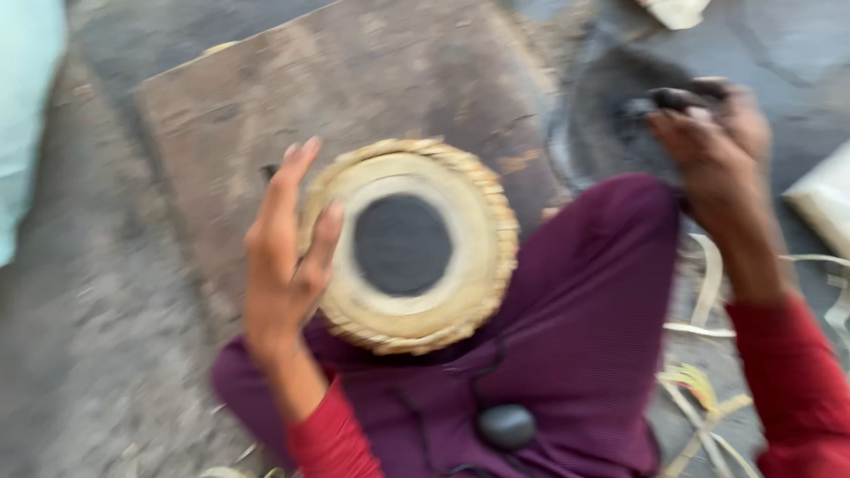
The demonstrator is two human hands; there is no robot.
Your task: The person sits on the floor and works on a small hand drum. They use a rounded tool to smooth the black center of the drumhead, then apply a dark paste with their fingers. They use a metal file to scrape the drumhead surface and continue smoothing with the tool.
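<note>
Drum point(409, 245): round, upright, head facing up; pale skin with a black central disc, ringed by a braided straw-coloured rim. Seated on the maroon-clad lap point(567, 354), leaning off its forward edge toward the near edge of a worn brown board point(354, 80) lying on the grey ground point(80, 354). Whether the drum base touches the board: cannot be told.

Left hand point(285, 257): raised edge-on against the left side of the drum rim, fingers straight and slightly spread, thumb resting at the rim. Flat open contact, not closed round anything. Red sleeve at the wrist.

Right hand point(708, 142): well apart from the drum, past the right knee, over a dark grey heap point(602, 115) on the ground. Fingers curled together around a small dark object point(682, 96); kind of object not readable through motion blur.

Small black oval device point(506, 425) with a thin cord: on the lap, near its rear edge.

Pale strips point(708, 292): scattered on the ground beside the right leg. Whitish item point(823, 204) at the right frame edge; light blue cloth point(27, 106) at the left frame edge.
</note>
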